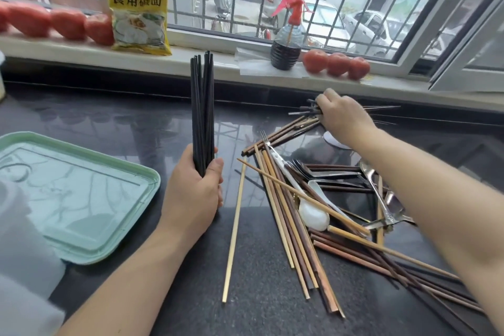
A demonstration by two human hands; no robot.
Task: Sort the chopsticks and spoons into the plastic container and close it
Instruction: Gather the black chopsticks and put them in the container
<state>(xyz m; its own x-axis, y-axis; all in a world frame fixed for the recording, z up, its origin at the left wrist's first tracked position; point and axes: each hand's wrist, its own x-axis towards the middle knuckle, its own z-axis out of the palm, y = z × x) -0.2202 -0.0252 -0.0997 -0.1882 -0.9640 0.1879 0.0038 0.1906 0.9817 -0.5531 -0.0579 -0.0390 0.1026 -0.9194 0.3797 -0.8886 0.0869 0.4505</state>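
My left hand (193, 194) grips a bundle of several black chopsticks (202, 106) and holds it upright on the dark counter. Far to the right, my right hand (342, 117) pinches a few more black chopsticks (305, 109) lying flat near the back of the counter. A jumbled pile of brown and pale wooden chopsticks (289, 224) lies between my arms, mixed with a white ceramic spoon (313, 215), metal spoons (373, 183) and forks (275, 155). The light green plastic container lid (73, 196) lies flat at the left.
A windowsill behind the counter carries tomatoes (68, 23), a yellow food packet (139, 11), a spray bottle (287, 35) of dark liquid and more tomatoes (336, 64). One pale chopstick (234, 229) lies apart from the pile. A pale blurred object (21, 254) fills the lower left corner.
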